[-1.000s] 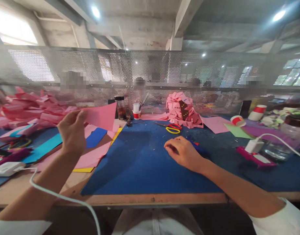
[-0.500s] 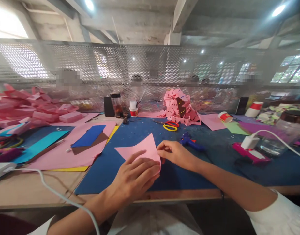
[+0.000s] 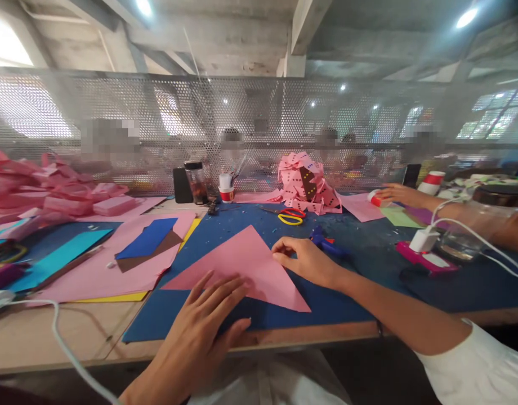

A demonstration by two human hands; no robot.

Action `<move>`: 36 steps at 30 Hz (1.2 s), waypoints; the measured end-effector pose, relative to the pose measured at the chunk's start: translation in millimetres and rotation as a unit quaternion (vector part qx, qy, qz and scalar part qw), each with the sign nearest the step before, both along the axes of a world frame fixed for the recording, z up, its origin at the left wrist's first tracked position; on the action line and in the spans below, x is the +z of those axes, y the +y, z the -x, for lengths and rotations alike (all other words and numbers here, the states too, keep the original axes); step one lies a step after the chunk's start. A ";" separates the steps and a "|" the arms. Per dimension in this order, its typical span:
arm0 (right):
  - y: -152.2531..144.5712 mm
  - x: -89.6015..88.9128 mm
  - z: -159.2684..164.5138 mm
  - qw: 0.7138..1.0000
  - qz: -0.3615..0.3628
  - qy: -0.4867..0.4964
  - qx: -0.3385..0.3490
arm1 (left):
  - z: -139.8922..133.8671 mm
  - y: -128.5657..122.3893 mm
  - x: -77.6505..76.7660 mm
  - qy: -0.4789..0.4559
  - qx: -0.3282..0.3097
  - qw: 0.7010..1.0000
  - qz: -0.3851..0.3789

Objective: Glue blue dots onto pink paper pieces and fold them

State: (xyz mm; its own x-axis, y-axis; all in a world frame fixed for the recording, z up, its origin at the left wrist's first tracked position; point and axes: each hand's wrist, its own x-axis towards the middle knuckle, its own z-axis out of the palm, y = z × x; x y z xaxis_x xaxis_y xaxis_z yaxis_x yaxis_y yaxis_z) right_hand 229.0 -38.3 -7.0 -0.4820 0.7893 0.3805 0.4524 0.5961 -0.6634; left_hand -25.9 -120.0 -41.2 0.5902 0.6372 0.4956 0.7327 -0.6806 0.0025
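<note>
A pink sheet of paper (image 3: pixel 242 261) lies on the blue mat in a triangular shape, one corner pointing away from me. My left hand (image 3: pixel 210 315) rests on its near left part, fingers stretched out and slightly spread. At the far right edge of the sheet is my right hand (image 3: pixel 305 261), its thumb and curled forefinger pinched at the paper's edge. Just beyond my right hand is a blue glue gun (image 3: pixel 326 242). Scissors with yellow and red handles (image 3: pixel 291 216) lie farther back.
Pink sheets (image 3: pixel 94 270) with a blue piece (image 3: pixel 147 239) lie left, near a heap of pink paper pieces (image 3: pixel 65 191). A dotted pink paper bundle (image 3: pixel 303 183) stands behind. At right, another person's hand (image 3: pixel 398 194) reaches toward a paper cup (image 3: pixel 374 197). White cables (image 3: pixel 474 233) cross both sides.
The bent pink paper has come down flat as a wider triangle. My left hand has moved left and toward me. Another person's arm has entered from the right.
</note>
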 end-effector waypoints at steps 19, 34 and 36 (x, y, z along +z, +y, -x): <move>-2.8 -22.4 -104.3 0.872 -0.192 -0.351 -0.283 | 9.1 10.8 -27.8 0.037 0.019 0.999 -0.007; -38.9 -3.3 -68.4 0.924 -0.233 -0.222 -0.206 | 5.8 6.9 -22.0 0.036 0.016 0.999 -0.002; -59.1 -4.5 -44.0 0.956 -0.192 -0.204 -0.086 | 5.7 6.6 -21.4 0.035 0.019 0.999 0.011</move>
